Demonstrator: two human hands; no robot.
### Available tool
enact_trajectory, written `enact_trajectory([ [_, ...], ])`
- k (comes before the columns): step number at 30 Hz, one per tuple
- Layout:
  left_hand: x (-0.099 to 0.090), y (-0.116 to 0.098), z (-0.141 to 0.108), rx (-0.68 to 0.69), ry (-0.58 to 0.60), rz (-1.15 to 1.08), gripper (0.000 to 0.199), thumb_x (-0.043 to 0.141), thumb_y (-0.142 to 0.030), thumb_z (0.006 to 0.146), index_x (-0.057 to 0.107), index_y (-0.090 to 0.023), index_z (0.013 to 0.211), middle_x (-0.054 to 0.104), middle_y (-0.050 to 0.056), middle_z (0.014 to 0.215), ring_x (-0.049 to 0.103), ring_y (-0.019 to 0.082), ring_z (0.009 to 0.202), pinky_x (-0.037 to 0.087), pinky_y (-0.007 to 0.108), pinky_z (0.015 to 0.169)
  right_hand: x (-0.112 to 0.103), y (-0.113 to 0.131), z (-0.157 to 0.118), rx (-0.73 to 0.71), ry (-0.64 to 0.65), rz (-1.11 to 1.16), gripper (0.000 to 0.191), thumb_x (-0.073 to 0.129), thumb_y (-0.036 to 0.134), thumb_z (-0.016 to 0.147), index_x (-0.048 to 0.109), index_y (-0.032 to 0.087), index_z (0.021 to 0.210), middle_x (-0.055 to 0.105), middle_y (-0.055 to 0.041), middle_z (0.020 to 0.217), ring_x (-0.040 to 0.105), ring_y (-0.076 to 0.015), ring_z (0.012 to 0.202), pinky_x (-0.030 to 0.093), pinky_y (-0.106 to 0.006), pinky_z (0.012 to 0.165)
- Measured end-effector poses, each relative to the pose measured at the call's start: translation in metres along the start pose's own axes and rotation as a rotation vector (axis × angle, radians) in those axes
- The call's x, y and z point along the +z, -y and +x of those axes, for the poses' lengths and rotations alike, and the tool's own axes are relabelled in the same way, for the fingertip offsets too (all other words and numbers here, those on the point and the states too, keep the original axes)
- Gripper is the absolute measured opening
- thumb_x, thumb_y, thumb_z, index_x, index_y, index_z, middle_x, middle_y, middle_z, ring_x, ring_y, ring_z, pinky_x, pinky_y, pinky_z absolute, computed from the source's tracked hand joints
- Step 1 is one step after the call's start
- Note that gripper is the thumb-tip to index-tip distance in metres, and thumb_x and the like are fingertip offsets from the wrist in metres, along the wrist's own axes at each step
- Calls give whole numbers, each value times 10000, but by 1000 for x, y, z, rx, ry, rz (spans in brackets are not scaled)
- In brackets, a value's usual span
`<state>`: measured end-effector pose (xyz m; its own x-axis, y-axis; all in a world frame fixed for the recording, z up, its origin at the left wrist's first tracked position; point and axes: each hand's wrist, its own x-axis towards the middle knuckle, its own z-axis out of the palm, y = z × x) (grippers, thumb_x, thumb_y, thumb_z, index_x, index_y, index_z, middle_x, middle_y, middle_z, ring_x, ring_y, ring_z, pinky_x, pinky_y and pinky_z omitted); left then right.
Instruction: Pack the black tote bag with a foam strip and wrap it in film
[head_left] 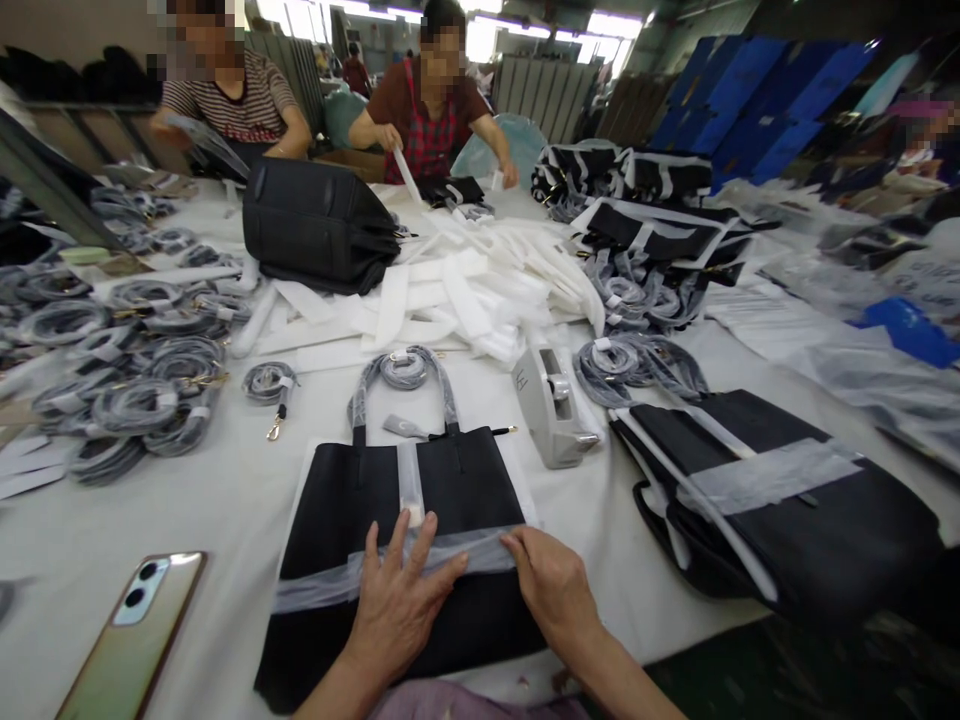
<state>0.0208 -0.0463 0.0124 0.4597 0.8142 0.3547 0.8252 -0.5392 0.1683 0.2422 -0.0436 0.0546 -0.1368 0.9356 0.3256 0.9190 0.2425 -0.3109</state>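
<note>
A black handbag (465, 480) lies flat in front of me, its wrapped handles (362, 395) pointing away. Across its middle runs a translucent wrapping strip (315, 588), and a narrower pale strip (409, 470) comes down from the top edge. My left hand (401, 590) rests on the bag with fingers spread, pressing on the wrapping strip. At the bag's right edge my right hand (551, 580) pinches the end of that strip between thumb and fingers. A coiled strap (403, 368) in plastic sits between the handles.
A grey tape dispenser (553, 410) stands behind the bag. Another black bag (780, 480) lies right, a phone (131, 640) left. White foam strips (465, 290) and wrapped coiled straps (142, 400) cover much of the table. Two co-workers (431, 110) (232, 100) stand across it.
</note>
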Motion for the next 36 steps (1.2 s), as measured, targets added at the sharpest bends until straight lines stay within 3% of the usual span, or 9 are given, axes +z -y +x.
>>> enact_trajectory([
  [4, 1, 3, -3, 114, 34, 34, 510, 539, -470, 879, 375, -495, 1362, 386, -47, 1490, 256, 354, 1385, 83, 656, 1098, 5, -6, 0, -13, 25, 27, 363, 346, 302, 1010, 581, 189, 757, 625, -8, 646, 601, -144, 575, 393, -270, 603],
  [8, -3, -1, 6, 262, 140, 80, 512, 452, -429, 925, 326, -392, 1420, 200, -93, 1560, 121, 345, 1426, -42, 674, 1104, 7, -11, 1, 7, 34, 109, 330, 362, 290, 1005, 588, 189, 786, 641, -10, 674, 612, -142, 599, 411, -260, 617],
  [11, -5, -8, 18, 339, 214, 97, 532, 381, -445, 944, 283, -312, 1450, 114, -67, 1578, 57, 333, 1439, -81, 695, 1087, 6, -12, 0, 14, 22, 155, 308, 372, 287, 999, 586, 192, 799, 644, -9, 682, 613, -144, 604, 419, -258, 622],
  [19, 5, -37, 37, 410, 250, 55, 693, 331, -530, 932, 218, -110, 1472, 180, 132, 1565, 135, 286, 1440, -9, 509, 1163, 9, -16, -4, 78, 13, 281, 262, 393, 289, 984, 594, 202, 839, 663, -5, 714, 634, -146, 623, 449, -251, 613],
  [24, 9, -50, 36, 333, 223, 40, 707, 313, -560, 924, 200, -139, 1480, 191, 152, 1558, 153, 308, 1434, 60, 546, 1136, -7, -23, -5, 208, -94, 341, 195, 418, 247, 966, 599, 180, 1000, 690, -11, 737, 633, -139, 567, 477, -244, 556],
  [27, 8, -51, 36, 315, 226, 31, 693, 304, -553, 928, 189, -156, 1485, 193, 146, 1558, 155, 303, 1434, 79, 549, 1127, -26, -23, -13, -2, -193, 264, 217, 445, 163, 934, 598, 157, 1088, 712, -64, 872, 671, -172, 759, 520, -282, 699],
  [31, 7, -52, 36, 307, 230, 22, 670, 303, -524, 936, 194, -155, 1484, 197, 136, 1559, 148, 296, 1436, 74, 548, 1129, -35, -19, -25, -402, -23, 83, 362, 471, 112, 886, 554, 133, 1238, 658, -114, 1184, 578, -230, 1145, 460, -404, 962],
  [33, 7, -52, 36, 309, 225, 14, 670, 300, -517, 938, 195, -142, 1483, 193, 133, 1560, 140, 293, 1438, 54, 542, 1135, -27, -21, -30, -428, 46, 0, 420, 454, 96, 883, 510, 118, 1298, 610, -119, 1270, 514, -244, 1234, 404, -466, 1032],
  [36, 6, -50, 36, 314, 207, 9, 679, 297, -524, 939, 194, -129, 1481, 197, 132, 1559, 145, 293, 1437, 2, 537, 1141, -13, -30, -36, -391, 36, -18, 483, 425, 55, 879, 451, 123, 1357, 594, -118, 1292, 468, -234, 1282, 349, -513, 1079],
])
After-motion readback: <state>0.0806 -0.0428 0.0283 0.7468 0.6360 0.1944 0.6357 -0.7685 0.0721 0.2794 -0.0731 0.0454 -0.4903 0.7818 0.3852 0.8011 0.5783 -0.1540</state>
